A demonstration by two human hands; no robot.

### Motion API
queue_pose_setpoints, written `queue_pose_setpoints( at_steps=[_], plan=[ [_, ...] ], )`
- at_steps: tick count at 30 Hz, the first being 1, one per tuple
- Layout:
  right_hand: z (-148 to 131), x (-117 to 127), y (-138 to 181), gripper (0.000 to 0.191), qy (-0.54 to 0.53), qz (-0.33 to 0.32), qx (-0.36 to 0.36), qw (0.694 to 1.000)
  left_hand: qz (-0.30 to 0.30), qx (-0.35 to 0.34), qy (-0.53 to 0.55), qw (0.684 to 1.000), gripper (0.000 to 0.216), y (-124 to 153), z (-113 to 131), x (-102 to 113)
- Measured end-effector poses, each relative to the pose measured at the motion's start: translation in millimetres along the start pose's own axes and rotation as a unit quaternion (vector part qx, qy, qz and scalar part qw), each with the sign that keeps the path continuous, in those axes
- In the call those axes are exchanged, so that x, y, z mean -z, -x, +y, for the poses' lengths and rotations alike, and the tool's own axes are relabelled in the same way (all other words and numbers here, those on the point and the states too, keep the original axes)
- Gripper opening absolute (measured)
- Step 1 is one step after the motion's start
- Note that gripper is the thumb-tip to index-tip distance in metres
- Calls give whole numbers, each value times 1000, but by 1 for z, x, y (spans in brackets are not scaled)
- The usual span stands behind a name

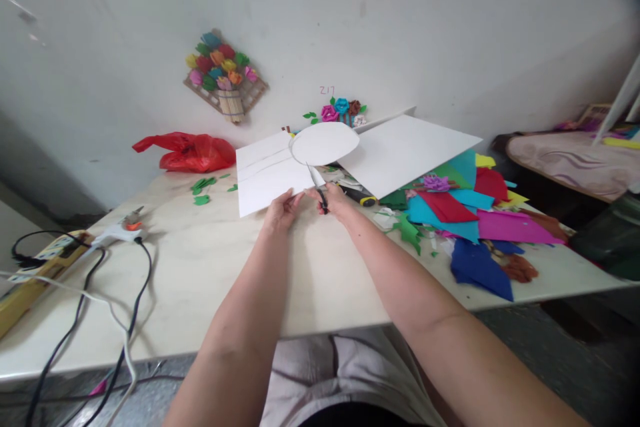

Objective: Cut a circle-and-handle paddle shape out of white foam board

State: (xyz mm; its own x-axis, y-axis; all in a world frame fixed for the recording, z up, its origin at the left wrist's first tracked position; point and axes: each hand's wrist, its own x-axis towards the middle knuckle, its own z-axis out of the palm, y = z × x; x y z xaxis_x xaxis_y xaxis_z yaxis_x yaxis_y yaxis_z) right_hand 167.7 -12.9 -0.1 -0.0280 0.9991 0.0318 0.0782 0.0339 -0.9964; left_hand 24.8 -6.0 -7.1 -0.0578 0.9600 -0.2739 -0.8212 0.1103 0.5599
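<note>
My left hand (283, 209) is closed on the near edge of a white board (267, 173) that has thin lines drawn across it. In my right hand (333, 201) is a pair of scissors (323, 200) with dark handles, its blades pointing away from me at the board's right edge. A rounded white piece (326, 143) stands up behind the blades; whether it is still joined to the board I cannot tell. Both hands are close together above the table. A second white sheet (405, 153) lies to the right, over coloured scraps.
Felt-like coloured pieces (517, 225) cover the table's right side. At left are a red plastic bag (197, 152), green scraps (202, 200), a glue gun (123, 230) and a power strip (43, 267) with cables. Flower crafts (223, 73) are by the wall.
</note>
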Motion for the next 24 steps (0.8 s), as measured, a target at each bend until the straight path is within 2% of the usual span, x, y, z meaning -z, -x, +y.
queue_pose_setpoints(
  at_steps=[7,16,24],
  plan=[
    [6,2,-10,96,42,17,1,999,5,-6,5,1000,24,-1,0,0],
    [2,4,-10,103,73,23,-4,997,3,-17,7,1000,23,1,-1,-1],
    [-4,7,1,124,12,18,-33,999,-7,7,-18,1000,23,2,0,-1]
  ],
)
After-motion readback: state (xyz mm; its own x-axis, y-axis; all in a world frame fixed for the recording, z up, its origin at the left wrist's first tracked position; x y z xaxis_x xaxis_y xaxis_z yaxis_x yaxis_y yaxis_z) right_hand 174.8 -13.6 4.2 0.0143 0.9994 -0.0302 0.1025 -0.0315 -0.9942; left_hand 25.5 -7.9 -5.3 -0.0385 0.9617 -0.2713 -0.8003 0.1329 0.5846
